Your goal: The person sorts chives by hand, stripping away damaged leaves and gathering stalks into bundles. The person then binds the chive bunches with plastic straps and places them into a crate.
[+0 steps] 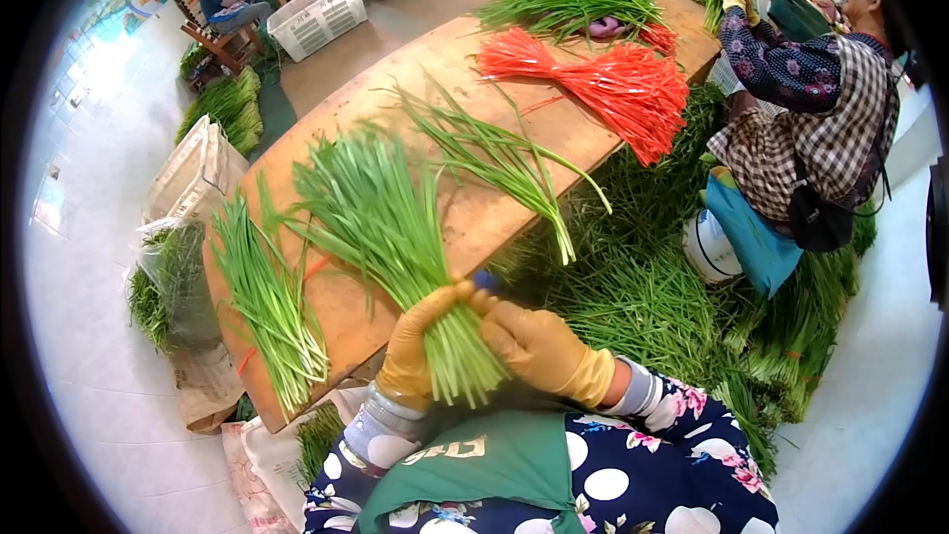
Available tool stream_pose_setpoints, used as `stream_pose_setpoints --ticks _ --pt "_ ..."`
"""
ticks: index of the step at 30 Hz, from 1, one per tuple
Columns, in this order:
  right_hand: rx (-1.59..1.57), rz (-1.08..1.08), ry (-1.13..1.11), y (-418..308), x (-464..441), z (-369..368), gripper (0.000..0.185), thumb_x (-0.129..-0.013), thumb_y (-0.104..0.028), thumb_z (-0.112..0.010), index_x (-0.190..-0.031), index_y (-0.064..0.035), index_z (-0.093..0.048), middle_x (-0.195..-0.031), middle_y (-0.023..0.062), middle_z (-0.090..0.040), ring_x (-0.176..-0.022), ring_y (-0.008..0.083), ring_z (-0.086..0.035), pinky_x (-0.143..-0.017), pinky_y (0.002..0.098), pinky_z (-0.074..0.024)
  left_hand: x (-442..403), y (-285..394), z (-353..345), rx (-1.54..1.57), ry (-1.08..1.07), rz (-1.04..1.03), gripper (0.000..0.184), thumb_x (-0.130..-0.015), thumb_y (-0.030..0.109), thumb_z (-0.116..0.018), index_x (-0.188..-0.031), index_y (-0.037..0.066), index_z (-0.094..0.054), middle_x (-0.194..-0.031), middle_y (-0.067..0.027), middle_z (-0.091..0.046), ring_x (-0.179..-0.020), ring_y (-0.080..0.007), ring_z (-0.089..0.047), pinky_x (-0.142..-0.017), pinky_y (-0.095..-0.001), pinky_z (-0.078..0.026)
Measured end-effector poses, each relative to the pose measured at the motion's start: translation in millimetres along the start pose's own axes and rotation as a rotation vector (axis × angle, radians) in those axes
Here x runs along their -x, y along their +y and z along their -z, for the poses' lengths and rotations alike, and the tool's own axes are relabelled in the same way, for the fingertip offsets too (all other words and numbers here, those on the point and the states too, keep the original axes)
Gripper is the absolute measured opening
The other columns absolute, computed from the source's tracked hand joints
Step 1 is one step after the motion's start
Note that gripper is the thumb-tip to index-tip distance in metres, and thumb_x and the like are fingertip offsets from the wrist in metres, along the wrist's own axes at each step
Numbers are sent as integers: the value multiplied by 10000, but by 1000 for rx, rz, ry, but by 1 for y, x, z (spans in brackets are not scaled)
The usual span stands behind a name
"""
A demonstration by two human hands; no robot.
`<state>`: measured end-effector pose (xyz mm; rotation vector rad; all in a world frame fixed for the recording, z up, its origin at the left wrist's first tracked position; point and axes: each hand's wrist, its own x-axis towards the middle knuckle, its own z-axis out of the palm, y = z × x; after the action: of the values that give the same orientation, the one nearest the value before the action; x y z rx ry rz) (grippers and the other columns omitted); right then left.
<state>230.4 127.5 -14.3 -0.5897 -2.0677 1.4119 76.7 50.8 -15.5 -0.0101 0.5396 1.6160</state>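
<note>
A large bunch of green leafy stalks (381, 218) lies over the table's near edge, pale ends toward my body. My left hand (413, 344), in a yellow glove, is wrapped round the bunch near those ends. On its right side, my right hand (544, 348), gloved too, has its fingers closed against the stalks; whether it pinches anything is hidden. A smaller bunch (267, 302) rests on the table to the left. Some loose stalks (494, 158) lie to the right. Farther back is a tied bundle of red strips (593, 84).
The wooden table (366, 89) runs away to the upper right, with another green pile (568, 5) at its far part. A co-worker (811, 89) holds stalks at the right. Cut greens (643, 307) cover the floor beside me. White crates (318, 18) stand behind.
</note>
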Motion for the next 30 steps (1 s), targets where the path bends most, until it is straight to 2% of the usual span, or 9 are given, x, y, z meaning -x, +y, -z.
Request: stream_pose_setpoints --ticks 6,10,16,18,20,21,22,25,30 --pt "213 0 -273 -14 27 44 137 -918 -191 -523 -885 -61 -554 -718 199 -600 -676 394 -606 -595 430 -492 8 26 -3 42 -123 -175 253 -916 99 -569 -1145 3 -523 -869 -44 -577 -770 -157 -578 -867 -374 -509" --pt "572 -198 115 0 11 95 331 -906 -358 -565 -765 -59 -577 -672 176 -599 -674 374 -614 -609 459 -485 12 30 5 65 -39 -224 337 -915 92 -591 -1212 -26 -485 -907 -58 -559 -796 -160 -574 -841 -353 -520" --pt "871 -154 203 32 -58 85 400 -922 -422 -516 -791 -58 -616 -706 178 -624 -687 391 -611 -633 474 -475 12 10 9 129 5 -37 327 -908 64 -578 -1220 9 -499 -996 -84 -611 -815 -182 -607 -816 -371 -539" --pt "750 -218 148 50 -65 78 369 -927 -382 -521 -807 -47 -617 -760 198 -632 -714 410 -594 -651 473 -464 17 10 4 101 50 -61 307 -900 51 -582 -1197 21 -511 -997 -81 -625 -801 -184 -614 -817 -368 -540" --pt "290 -198 261 67 -60 68 312 -952 -305 -554 -819 -36 -641 -686 67 -608 -614 162 -553 -583 297 -437 21 5 5 50 93 -47 277 -894 44 -589 -1164 35 -527 -1026 -71 -636 -854 -189 -648 -829 -362 -555" --pt "10 -216 236 56 -52 59 260 -955 -246 -562 -830 -33 -646 -706 0 -573 -662 74 -481 -617 238 -406 22 0 4 48 104 -53 277 -894 44 -589 -1164 35 -527 -1026 -71 -636 -854 -189 -648 -829 -362 -555" --pt "-161 -271 161 54 -44 50 253 -951 -229 -565 -812 -33 -642 -717 -10 -580 -679 69 -495 -632 238 -410 22 -7 2 -75 179 -71 277 -895 60 -600 -1165 30 -551 -1048 -80 -646 -865 -187 -659 -806 -346 -568" --pt "-96 -224 69 35 -14 18 185 -912 -198 -609 -885 -15 -624 -706 56 -602 -671 85 -527 -613 278 -452 23 -16 6 -200 210 -59 270 -893 69 -617 -1153 5 -588 -1042 -115 -668 -840 -189 -673 -755 -337 -585" --pt "47 -171 18 31 7 -1 158 -893 -179 -615 -867 -24 -618 -689 145 -599 -582 241 -566 -557 332 -453 8 -33 7 -255 186 -114 205 -898 71 -623 -1089 1 -602 -958 -90 -668 -795 -180 -665 -668 -294 -576"
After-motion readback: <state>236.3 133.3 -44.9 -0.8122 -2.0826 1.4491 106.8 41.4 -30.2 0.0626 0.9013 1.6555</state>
